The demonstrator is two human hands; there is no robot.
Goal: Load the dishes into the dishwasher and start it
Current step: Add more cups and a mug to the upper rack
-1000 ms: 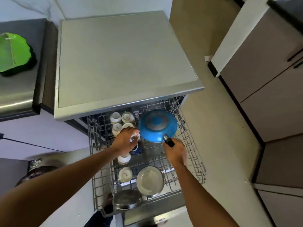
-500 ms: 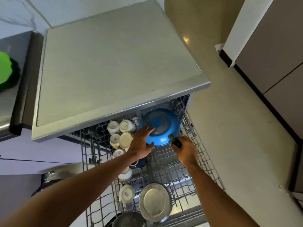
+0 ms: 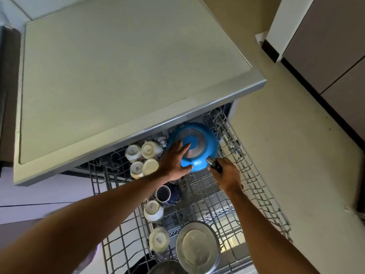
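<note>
Pale beige floor [image 3: 286,135] lies open to the right of your right hand [image 3: 227,175], out to the grey cabinet fronts [image 3: 325,46]. The grey wire rack [image 3: 256,184] is pulled out beneath both hands, with bare tines under your right wrist. The flat grey dishwasher top [image 3: 118,76] overhangs just beyond your fingertips. White ceramic cups [image 3: 149,150] stand upturned just left of your left hand [image 3: 173,165]. A dark blue mug [image 3: 165,193] lies by its wrist, and a round steel plate [image 3: 197,247] is nearer you. Your left hand lies flat, fingers straight, on the upturned base of the round blue metal pan [image 3: 209,139] at the rack's far end. Your right hand is curled round its black handle [image 3: 214,165].
</note>
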